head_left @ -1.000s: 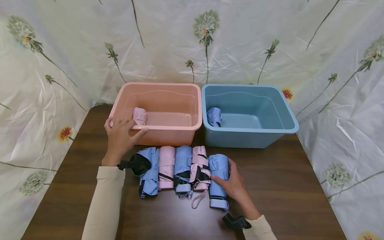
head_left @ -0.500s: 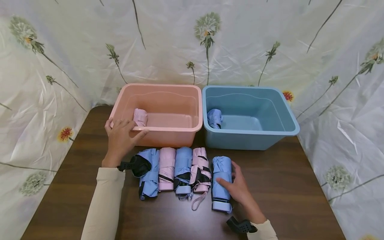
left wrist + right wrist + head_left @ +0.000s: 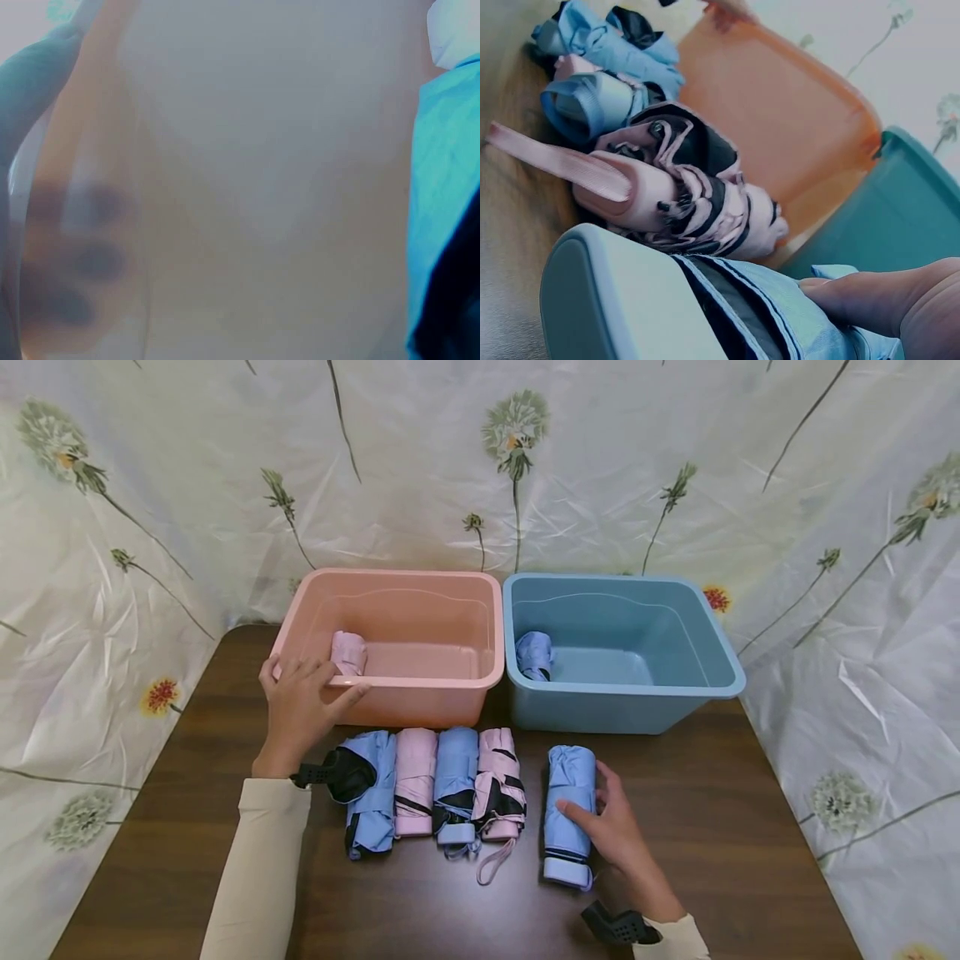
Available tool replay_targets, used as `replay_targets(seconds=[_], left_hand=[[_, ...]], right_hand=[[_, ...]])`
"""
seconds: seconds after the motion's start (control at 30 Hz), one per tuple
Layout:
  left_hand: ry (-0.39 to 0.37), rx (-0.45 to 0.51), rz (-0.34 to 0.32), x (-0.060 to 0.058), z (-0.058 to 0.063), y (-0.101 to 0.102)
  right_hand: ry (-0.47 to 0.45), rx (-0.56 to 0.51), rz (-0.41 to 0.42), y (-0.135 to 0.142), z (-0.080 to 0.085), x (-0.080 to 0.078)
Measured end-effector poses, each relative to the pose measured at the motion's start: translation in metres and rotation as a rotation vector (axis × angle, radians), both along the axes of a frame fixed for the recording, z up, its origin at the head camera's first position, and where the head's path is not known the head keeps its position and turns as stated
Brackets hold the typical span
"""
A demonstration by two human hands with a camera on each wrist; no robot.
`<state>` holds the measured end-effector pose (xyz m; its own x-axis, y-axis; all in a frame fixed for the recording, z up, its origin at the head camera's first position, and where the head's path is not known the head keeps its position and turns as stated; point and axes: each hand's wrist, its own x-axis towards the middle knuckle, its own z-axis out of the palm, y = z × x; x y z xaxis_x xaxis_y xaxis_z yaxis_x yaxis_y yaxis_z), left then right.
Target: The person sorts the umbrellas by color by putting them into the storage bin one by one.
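Observation:
With my right hand (image 3: 618, 827) I grip a folded blue umbrella (image 3: 568, 810) from its right side, thumb across its top. In the right wrist view its pale end cap (image 3: 615, 292) is close to the camera. My left hand (image 3: 300, 706) holds the near wall of the pink bin (image 3: 420, 693); fingers lie inside, thumb outside, and finger shapes show through the wall in the left wrist view. Left of the held umbrella lie a pink umbrella with black trim (image 3: 500, 781), a blue umbrella (image 3: 457, 768), a plain pink umbrella (image 3: 416, 777) and a crumpled blue umbrella (image 3: 375, 810).
Beside the pink bin stands a blue bin (image 3: 622, 710). A rolled pink umbrella (image 3: 349, 652) lies inside the pink bin, a rolled blue one (image 3: 534, 654) inside the blue bin. A flowered sheet (image 3: 600, 460) hangs behind and beside the brown table (image 3: 712, 827).
My right hand has moved the blue umbrella to the right, away from the row, which leaves a gap beside the black-trimmed pink umbrella. My left hand keeps its place on the pink bin.

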<state>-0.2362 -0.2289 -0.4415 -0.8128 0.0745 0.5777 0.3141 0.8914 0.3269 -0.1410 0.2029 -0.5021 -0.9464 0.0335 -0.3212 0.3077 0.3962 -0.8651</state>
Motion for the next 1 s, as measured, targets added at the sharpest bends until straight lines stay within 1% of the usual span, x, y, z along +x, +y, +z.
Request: replay_targets(seconds=[0.17,0.43,0.67,1.0], left_hand=[[-0.015,-0.001,0.002,0.001,0.0,0.0],[-0.004,0.008,0.01,0.002,0.001,-0.003],[0.001,0.02,0.001,0.002,0.001,-0.001],[0.009,0.021,-0.005,0.001,0.001,0.0]], right_hand=[[-0.004,-0.053,-0.009,0.002,0.01,0.001],[0.032,-0.097,-0.014,0.003,0.024,0.002],[0.019,-0.135,-0.031,0.006,0.035,0.003],[0.045,-0.144,-0.035,0.008,0.052,0.01]])
